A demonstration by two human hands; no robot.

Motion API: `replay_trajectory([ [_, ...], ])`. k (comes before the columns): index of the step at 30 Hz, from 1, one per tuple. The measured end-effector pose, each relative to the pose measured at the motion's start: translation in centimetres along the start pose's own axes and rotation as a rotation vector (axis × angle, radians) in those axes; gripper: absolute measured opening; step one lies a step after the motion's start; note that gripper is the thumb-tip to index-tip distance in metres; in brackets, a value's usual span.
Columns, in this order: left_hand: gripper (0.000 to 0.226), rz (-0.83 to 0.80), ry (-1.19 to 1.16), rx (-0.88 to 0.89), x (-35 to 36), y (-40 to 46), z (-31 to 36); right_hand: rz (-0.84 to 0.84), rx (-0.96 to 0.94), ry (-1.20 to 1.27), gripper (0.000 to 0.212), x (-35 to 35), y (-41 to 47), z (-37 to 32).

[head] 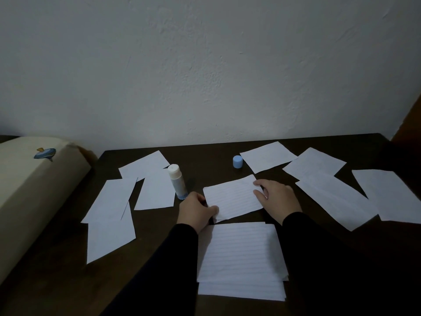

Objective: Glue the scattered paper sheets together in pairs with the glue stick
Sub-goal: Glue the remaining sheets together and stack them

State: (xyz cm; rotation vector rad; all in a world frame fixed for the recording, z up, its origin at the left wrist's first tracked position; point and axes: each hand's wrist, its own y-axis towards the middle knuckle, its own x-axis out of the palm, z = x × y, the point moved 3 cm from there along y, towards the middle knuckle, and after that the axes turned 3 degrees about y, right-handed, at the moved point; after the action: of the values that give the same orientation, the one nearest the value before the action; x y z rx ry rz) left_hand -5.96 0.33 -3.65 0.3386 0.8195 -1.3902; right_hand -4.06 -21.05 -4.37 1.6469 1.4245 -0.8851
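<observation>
Dark desk point(205, 160) under dim light, lined sheet point(232, 199) at frame centre pinched at its lower-left corner in left hand point(196, 210) grip, right hand point(276, 199) flat on its right edge, fingers apart, uncapped glue stick point(177, 181) upright just left, blue cap point(237, 161) above, loose sheets scattered both sides.

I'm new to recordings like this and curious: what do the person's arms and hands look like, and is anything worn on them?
Both arms are covered by long black sleeves that end at the wrists. The left hand and right hand are bare: no gloves, and no rings, watch or bracelet can be seen, though the dim light would hide small details. The sleeves look plain, with no visible markings or logos.
</observation>
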Motion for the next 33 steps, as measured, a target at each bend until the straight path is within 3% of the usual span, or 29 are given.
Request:
replay_trajectory([
  [10, 0.034, 0.038, 0.099, 0.064, -0.4, -0.4, 0.9, 0.056, -0.025, -0.157, 0.038, 0.6, 0.5, 0.2],
  [14, 0.032, 0.182, 0.281, 0.391, -0.2, -0.4, 2.8, 0.106, -0.167, -0.177, 0.036, 0.2, 0.1, -1.5],
  [17, 0.047, 0.099, 0.584, 0.621, 2.1, -0.1, 3.1, -0.059, -0.346, -0.192, 0.040, 1.1, -0.1, -3.7],
  [22, 0.057, -0.173, 0.778, 0.537, 4.2, 1.0, 1.6, -0.431, -0.376, -0.326, 0.053, 3.2, -0.4, -3.7],
  [27, 0.057, -0.242, 0.769, 0.445, 4.2, 1.0, 1.7, -0.479, -0.343, -0.403, 0.055, 3.5, -0.1, -3.3],
  [33, 0.058, -0.241, 0.779, 0.341, 4.3, 0.8, 2.0, -0.424, -0.224, -0.363, 0.056, 4.0, 0.4, -3.0],
])
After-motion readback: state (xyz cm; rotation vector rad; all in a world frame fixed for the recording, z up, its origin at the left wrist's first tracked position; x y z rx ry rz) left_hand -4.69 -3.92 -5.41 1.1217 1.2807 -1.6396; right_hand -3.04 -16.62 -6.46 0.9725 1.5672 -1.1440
